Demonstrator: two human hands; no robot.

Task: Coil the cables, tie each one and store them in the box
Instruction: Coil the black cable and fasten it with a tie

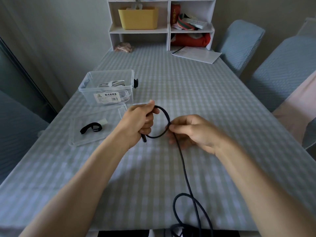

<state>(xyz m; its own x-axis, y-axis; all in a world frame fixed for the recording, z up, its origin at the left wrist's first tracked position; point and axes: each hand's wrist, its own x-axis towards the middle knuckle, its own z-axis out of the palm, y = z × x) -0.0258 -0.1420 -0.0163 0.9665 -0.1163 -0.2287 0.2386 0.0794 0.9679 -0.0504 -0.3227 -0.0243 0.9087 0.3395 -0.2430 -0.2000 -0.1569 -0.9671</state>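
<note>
Cable (183, 161): dark, limp, light; 1 loop formed. Left hand (138, 122) grips the plug end, right hand (189, 130) pinches the crossing. Best held there.

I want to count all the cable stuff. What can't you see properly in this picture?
- Black cable: its far end drops past the table edge at the bottom of the head view.
- Cable inside the left hand: covered by curled fingers.
- White cables in the clear box: blurred by plastic, uncountable.
- Box label: small print unreadable.
</note>
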